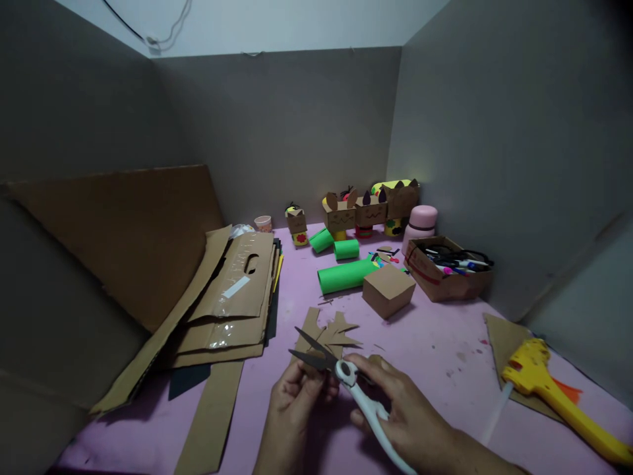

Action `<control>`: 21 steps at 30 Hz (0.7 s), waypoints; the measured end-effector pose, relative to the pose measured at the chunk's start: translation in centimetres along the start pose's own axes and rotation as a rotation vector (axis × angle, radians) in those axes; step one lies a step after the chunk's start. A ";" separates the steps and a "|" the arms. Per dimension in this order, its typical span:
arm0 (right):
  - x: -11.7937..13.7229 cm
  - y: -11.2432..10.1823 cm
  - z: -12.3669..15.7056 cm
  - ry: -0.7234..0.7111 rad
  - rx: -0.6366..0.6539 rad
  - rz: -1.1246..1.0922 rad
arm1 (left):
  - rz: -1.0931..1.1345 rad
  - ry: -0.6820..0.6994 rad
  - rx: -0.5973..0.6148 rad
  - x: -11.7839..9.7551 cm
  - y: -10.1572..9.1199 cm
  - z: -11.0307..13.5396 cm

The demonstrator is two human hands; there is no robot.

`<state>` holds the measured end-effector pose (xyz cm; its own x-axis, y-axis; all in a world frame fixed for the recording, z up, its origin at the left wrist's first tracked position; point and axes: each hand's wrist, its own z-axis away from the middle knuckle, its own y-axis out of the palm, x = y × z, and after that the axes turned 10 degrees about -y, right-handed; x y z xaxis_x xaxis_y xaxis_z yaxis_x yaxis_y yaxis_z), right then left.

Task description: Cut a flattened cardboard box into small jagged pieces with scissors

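In the head view, my right hand (pixel 395 402) grips white-handled scissors (pixel 368 412), their dark blades parted and pointing away to the left. Just under the blades, my left hand (pixel 299 396) has its fingertips pinched together. Whatever it holds is too small and too covered by the blades to make out. Cut cardboard scraps (pixel 341 335), some of them pointed, lie on the pink tabletop right beyond the scissors. A closed cardboard box (pixel 389 290) sits behind them to the right.
Folded cardboard (pixel 232 280) is stacked at left, beside a cardboard strip (pixel 210 419). Green tubes (pixel 346 274) and box-headed figures (pixel 341 214) stand farther back. At right are a pen box (pixel 455 284), a pink bottle (pixel 420 223) and a yellow glue gun (pixel 537 376).
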<state>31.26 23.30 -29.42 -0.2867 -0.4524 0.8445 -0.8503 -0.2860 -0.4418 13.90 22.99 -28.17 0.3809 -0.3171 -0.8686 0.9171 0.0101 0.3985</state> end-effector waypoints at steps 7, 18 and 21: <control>-0.2 0.0 0.1 0.008 -0.006 -0.014 | -0.019 0.007 0.008 -0.1 0.1 0.1; 0.0 0.0 -0.1 0.004 -0.039 -0.065 | -0.009 -0.021 0.020 0.1 -0.1 -0.2; 0.0 -0.1 0.0 -0.006 -0.041 -0.050 | -0.005 -0.033 0.021 0.3 -0.3 -0.2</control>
<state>31.31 23.31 -29.41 -0.2406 -0.4431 0.8636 -0.8812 -0.2733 -0.3857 13.74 23.09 -28.64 0.3720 -0.3486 -0.8603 0.9161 -0.0115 0.4008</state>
